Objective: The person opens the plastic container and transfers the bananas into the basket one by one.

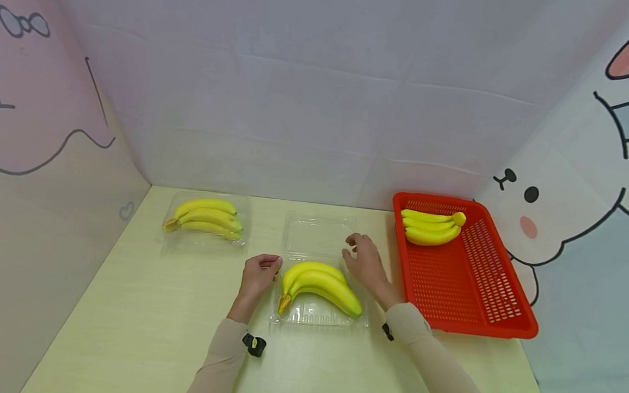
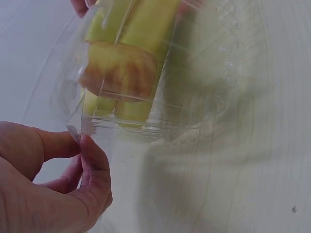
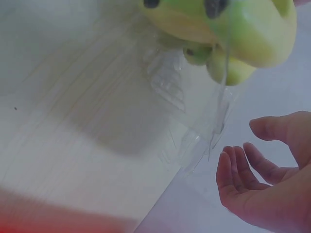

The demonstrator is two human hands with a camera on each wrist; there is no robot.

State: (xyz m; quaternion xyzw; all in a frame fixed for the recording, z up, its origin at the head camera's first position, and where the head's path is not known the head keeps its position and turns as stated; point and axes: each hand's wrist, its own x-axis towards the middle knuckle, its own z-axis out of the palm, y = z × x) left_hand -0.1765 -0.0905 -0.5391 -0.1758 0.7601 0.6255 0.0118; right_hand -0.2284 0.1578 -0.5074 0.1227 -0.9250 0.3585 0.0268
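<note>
A clear plastic clamshell box (image 1: 320,319) lies opened flat at the middle of the table, its lid (image 1: 320,236) folded back toward the wall. In its base sits a bunch of yellow bananas (image 1: 320,284), brown stem end toward the left. My left hand (image 1: 258,275) pinches the box's left edge between thumb and forefinger, as the left wrist view shows. Just right of the lid my right hand (image 1: 367,263) hovers with thumb and fingers apart and nothing between them; in the right wrist view its fingertips (image 3: 225,165) are near the box's clear edge.
At the back left stands another clear box (image 1: 246,207) with bananas (image 1: 207,215) inside. A red plastic basket (image 1: 449,289) is on the right, holding a banana bunch (image 1: 432,229) at its far left corner. Cloth walls (image 1: 299,99) bound the table behind and at both sides.
</note>
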